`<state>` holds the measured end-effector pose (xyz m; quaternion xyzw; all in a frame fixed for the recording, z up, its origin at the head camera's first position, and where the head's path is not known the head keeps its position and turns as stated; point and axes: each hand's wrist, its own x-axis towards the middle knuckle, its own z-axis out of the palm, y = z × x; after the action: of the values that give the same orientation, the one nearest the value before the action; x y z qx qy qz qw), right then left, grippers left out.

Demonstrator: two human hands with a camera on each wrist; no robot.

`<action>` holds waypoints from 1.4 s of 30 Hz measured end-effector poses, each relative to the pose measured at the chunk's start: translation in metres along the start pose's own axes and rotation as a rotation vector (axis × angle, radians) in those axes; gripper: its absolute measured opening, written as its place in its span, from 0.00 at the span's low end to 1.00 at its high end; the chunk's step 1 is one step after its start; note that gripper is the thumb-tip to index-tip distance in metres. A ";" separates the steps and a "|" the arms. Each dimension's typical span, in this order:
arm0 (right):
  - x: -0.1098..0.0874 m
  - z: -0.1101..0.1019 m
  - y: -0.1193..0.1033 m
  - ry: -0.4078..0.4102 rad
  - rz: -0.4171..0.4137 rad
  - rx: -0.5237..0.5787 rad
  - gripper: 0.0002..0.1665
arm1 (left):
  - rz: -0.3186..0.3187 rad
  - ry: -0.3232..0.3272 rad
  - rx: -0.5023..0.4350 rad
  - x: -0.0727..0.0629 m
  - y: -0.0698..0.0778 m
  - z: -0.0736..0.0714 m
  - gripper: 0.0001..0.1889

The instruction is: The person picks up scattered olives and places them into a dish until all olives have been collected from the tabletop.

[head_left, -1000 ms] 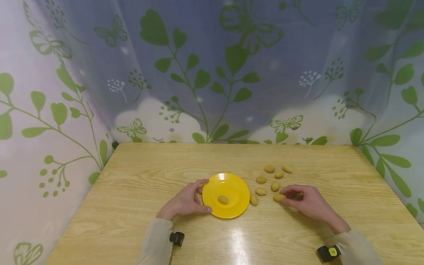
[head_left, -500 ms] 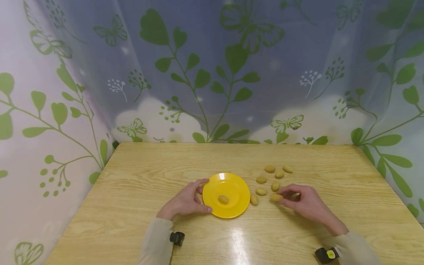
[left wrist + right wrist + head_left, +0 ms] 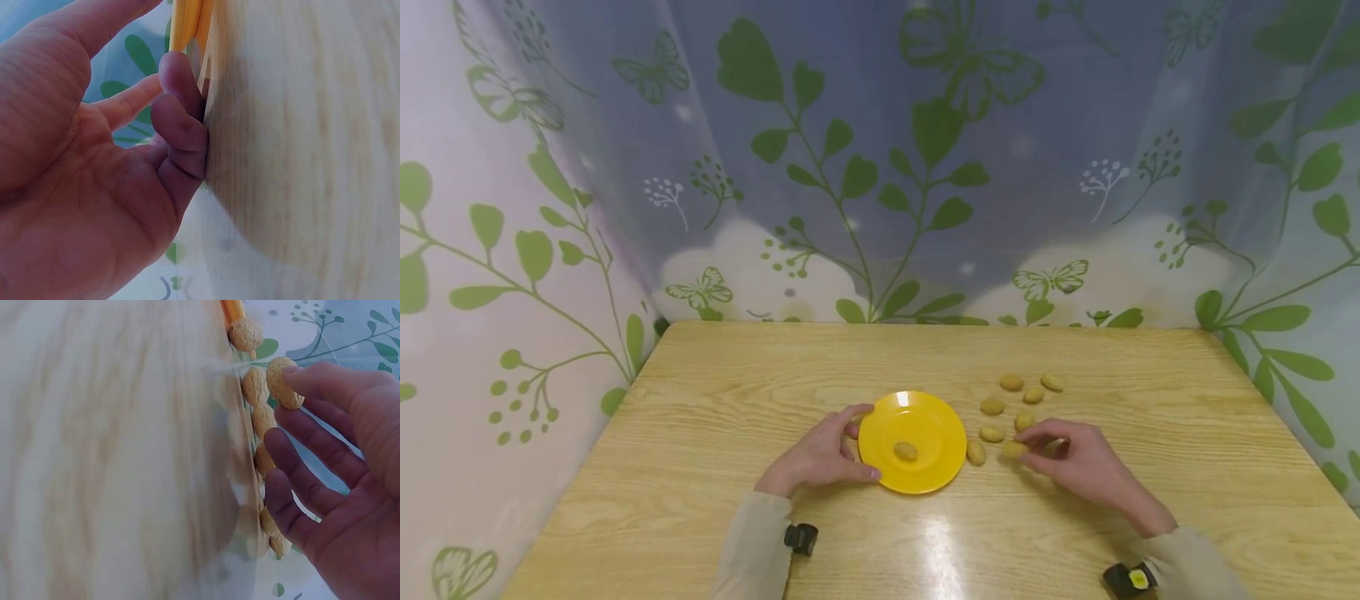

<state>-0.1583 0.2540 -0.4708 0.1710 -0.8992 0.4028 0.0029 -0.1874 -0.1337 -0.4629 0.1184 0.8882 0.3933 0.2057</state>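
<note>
Spread, the left hand point(image 3: 820, 454) touched the rim of the yellow plate point(image 3: 928, 417); near its right side, just above the tabletop point(image 3: 737, 375), the right hand point(image 3: 1078, 458) pinched a wrinkled nut point(image 3: 282, 390), probably light, hard and grippy, best taken across its middle. Other nuts point(image 3: 1011, 382) lay beside and beyond.

Wood-grain table point(image 3: 760, 358); behind it, blue-and-white backdrop point(image 3: 850, 250), green leaf-and-butterfly print.
</note>
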 end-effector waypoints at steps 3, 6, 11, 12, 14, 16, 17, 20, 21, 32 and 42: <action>0.001 0.004 -0.001 -0.001 -0.026 0.004 0.12 | -0.003 -0.002 -0.007 0.000 -0.001 0.000 0.49; 0.002 0.008 -0.002 -0.007 -0.037 0.012 0.12 | -0.005 -0.002 -0.007 0.001 -0.001 0.000 0.49; 0.004 0.012 -0.007 -0.025 -0.033 0.035 0.12 | -0.002 -0.001 0.001 0.003 -0.002 0.000 0.50; 0.005 0.013 -0.009 -0.027 -0.034 0.039 0.12 | -0.001 -0.001 0.003 0.003 -0.002 0.000 0.50; 0.006 0.015 -0.010 -0.027 -0.041 0.042 0.12 | -0.003 -0.001 0.008 0.004 -0.002 0.000 0.50; 0.007 0.016 -0.011 -0.026 -0.052 0.047 0.12 | -0.004 -0.001 0.012 0.004 -0.001 0.000 0.50; 0.007 0.017 -0.012 -0.025 -0.061 0.051 0.11 | -0.003 -0.001 0.014 0.004 -0.001 0.000 0.50; 0.009 0.020 -0.013 -0.023 -0.082 0.062 0.11 | 0.003 -0.001 0.015 0.005 -0.001 0.000 0.50; 0.009 0.021 -0.013 -0.024 -0.085 0.065 0.11 | 0.003 -0.001 0.014 0.004 -0.001 0.000 0.50; 0.017 0.030 -0.024 -0.039 -0.102 0.082 0.11 | 0.004 0.003 -0.004 0.002 -0.002 0.001 0.50; 0.024 0.041 -0.034 -0.061 -0.141 0.101 0.12 | -0.004 0.004 0.002 0.002 -0.002 0.002 0.50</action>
<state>-0.1646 0.1960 -0.4708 0.2461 -0.8630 0.4411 -0.0049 -0.1888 -0.1334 -0.4663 0.1161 0.8892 0.3924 0.2045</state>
